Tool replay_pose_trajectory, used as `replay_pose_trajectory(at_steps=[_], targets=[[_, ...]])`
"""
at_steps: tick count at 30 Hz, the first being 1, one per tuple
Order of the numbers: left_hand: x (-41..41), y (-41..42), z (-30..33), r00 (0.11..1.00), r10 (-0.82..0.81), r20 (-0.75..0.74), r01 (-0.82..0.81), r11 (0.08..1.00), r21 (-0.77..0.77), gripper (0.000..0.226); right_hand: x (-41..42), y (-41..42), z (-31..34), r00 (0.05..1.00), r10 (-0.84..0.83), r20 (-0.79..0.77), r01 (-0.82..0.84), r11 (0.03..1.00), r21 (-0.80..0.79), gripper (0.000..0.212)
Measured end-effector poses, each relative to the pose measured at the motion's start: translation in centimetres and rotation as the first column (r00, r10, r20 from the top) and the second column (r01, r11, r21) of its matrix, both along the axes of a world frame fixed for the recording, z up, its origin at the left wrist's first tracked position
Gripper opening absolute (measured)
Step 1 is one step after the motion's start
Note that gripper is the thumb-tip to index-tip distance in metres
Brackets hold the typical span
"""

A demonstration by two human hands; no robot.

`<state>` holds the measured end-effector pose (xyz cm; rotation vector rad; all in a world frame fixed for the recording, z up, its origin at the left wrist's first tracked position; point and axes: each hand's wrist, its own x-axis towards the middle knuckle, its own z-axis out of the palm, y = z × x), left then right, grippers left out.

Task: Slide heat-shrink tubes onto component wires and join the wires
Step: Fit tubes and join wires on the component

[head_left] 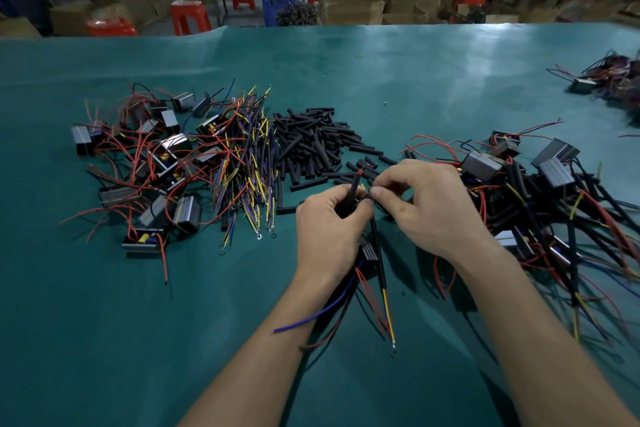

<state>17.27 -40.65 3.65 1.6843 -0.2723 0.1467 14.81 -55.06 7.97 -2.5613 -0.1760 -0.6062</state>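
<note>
Loose wire tails point(384, 308) (blue, red, yellow with ring terminals) hang nearest me, below my wrists, trailing from the small component point(367, 250) tucked under my left palm.

My left hand point(329, 218) is curled around a black heat-shrink tube point(354, 189) with a red wire end showing at its top. My right hand point(426, 204) sits just beside it, thumb and forefinger pinching what looks like thin wire ends where the two hands meet; the exact contact is hidden by the fingers.

Handling judgement: the tube is light, soft-walled and somewhat slick, so it will buckle if squeezed mid-length; better held near its open end. The wires are thin and springy, and the stripped tips are probably fragile, so I should pinch on the insulation close to the tip, not on bare strands.

Just beyond my fingertips lies the loose pile of tubes point(311, 146). Left of my left hand sits a bundle of coloured leads point(246, 163), and further left the heap of unworked components point(145, 163). Right of my right hand is a heap of sleeved components point(540, 191). All of it rests on the green mat point(138, 340).
</note>
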Motion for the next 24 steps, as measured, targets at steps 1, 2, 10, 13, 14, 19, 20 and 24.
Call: replay_pose_trajectory(at_steps=[1,2,10,13,14,19,20,24], targets=[[0.0,0.0,-0.1,1.0,0.006,0.016,-0.006,1.0,0.015,0.009,0.0,0.2,0.0,1.0,-0.021,-0.018,0.02,0.999,-0.033,0.008],[0.0,-0.1,-0.2,0.999,0.014,0.038,-0.015,0.999,0.037,0.008,0.0,0.4,0.1,0.998,-0.05,-0.044,0.047,0.997,-0.056,0.011],[-0.3,-0.3,-0.3,0.988,0.008,0.153,-0.022,0.996,0.092,0.005,0.1,0.5,0.1,0.871,-0.076,-0.484,0.371,0.748,0.55,0.036],[-0.3,-0.2,-0.2,0.987,0.016,0.158,-0.033,0.994,0.105,0.006,0.2,0.5,0.0,0.872,-0.01,-0.489,0.371,0.665,0.649,0.037],[-0.3,-0.2,-0.2,0.989,0.019,0.145,-0.034,0.995,0.099,0.006,0.2,0.5,0.0,0.89,-0.022,-0.455,0.335,0.708,0.622,0.032],[0.1,-0.1,-0.2,0.997,0.051,0.051,-0.054,0.997,0.059,0.013,-0.2,0.0,0.1,0.997,-0.05,-0.064,0.063,0.976,0.209,0.028],[0.1,-0.1,-0.2,0.999,0.044,0.03,-0.045,0.998,0.052,0.012,-0.3,0.0,0.1,0.999,-0.029,-0.025,0.032,0.987,0.155,0.03],[0.2,-0.1,-0.2,0.999,0.04,-0.001,-0.04,0.998,0.047,0.008,-0.2,-0.4,0.0,1.0,-0.014,-0.003,0.014,0.999,0.046,0.023]])
